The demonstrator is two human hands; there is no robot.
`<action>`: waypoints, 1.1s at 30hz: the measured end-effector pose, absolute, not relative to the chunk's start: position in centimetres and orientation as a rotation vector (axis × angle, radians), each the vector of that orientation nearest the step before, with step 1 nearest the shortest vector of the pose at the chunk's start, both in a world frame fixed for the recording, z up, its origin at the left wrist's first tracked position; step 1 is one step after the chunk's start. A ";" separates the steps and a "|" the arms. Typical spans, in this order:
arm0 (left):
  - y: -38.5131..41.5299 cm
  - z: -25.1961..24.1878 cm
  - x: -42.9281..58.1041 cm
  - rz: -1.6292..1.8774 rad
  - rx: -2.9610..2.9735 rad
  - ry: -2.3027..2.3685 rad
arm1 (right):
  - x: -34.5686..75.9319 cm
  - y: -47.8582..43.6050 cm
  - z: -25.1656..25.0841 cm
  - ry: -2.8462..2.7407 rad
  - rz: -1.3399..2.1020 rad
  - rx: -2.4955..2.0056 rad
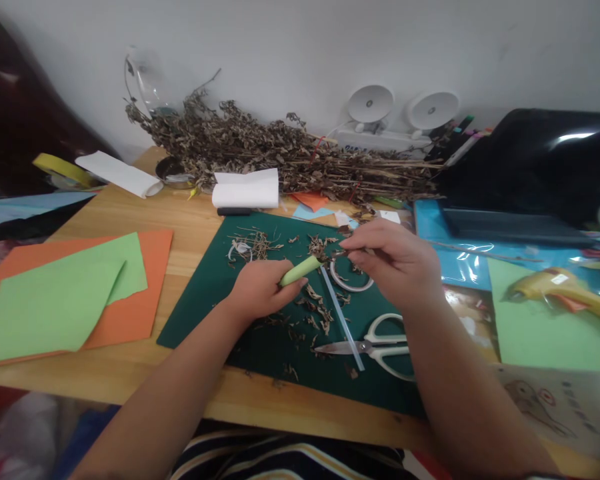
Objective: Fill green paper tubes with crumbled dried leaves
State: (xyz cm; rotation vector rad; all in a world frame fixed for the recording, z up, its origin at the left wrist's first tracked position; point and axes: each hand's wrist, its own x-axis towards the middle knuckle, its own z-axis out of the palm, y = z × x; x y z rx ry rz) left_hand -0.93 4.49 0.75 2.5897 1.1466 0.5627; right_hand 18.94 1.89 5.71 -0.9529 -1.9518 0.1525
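My left hand [263, 288] is closed round a rolled tube of light green paper [300, 270], tilted up to the right. At its upper end my right hand [393, 257] pinches a dried plant stem [339, 253], its tip close to the tube's mouth. Beneath both hands lies a dark green cutting mat [203, 293] strewn with dried leaf bits [319, 313]. White-handled scissors [375, 348] rest there, partly behind my right forearm, and a clear glue stick [343, 320] crosses their blades. A white tape ring [353, 283] lies just below my right hand.
Bundled dried plants [260, 143] run along the wall, with white paper rolls [245, 190] in front. Orange paper [155, 280] and green paper [55, 303] lie left. On the right are a yellow glue gun [565, 290] and a black laptop-like object [530, 180].
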 end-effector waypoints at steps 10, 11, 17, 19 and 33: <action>4.5 0.5 -0.9 0.518 2.637 1.116 | 18.0 1.5 4.8 -1.905 0.226 -1.052; 4.5 0.6 -0.9 0.518 2.639 1.116 | 17.9 1.5 4.8 -1.922 0.235 -1.045; 4.6 0.7 -0.9 0.526 2.662 1.108 | 17.7 1.8 5.0 -1.993 0.212 -0.959; 4.5 0.7 -0.9 0.534 2.680 1.095 | 17.6 2.0 4.9 -1.968 0.206 -0.927; 4.5 0.8 -1.0 0.507 2.666 1.155 | 17.1 1.5 4.9 -2.072 0.168 -0.927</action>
